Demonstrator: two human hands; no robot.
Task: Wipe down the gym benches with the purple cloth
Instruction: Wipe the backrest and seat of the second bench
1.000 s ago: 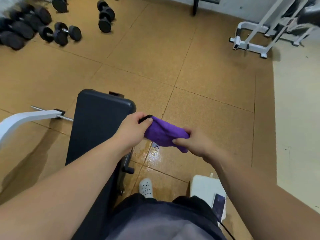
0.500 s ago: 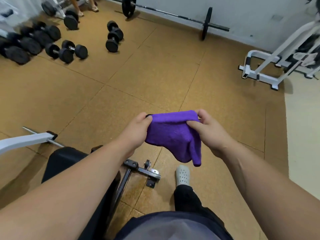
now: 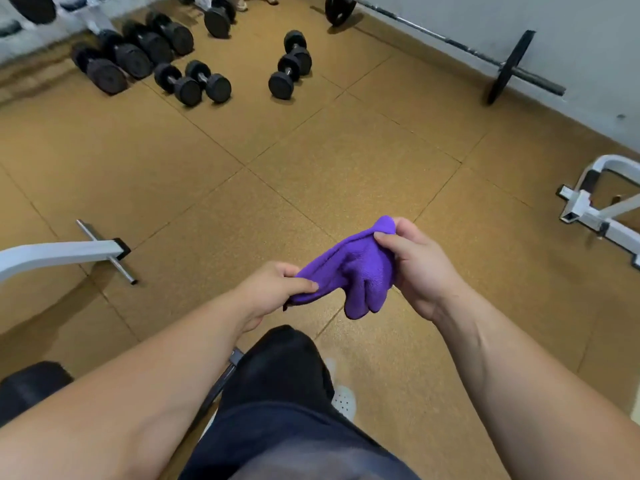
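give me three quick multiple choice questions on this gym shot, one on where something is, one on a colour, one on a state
1. Where does the barbell lie?
A) on the floor by the wall
B) on a rack
C) on a shelf

2. What colour is the cloth?
A) green
B) purple
C) white

3. How is the cloth placed?
A) flat on the floor
B) stuffed in a pocket
C) held up by the left hand and right hand

Answers:
1 A, it lies along the grey wall at upper right.
2 B, the fabric is plainly purple.
3 C, each hand pinches an end, with the cloth clear of the floor.
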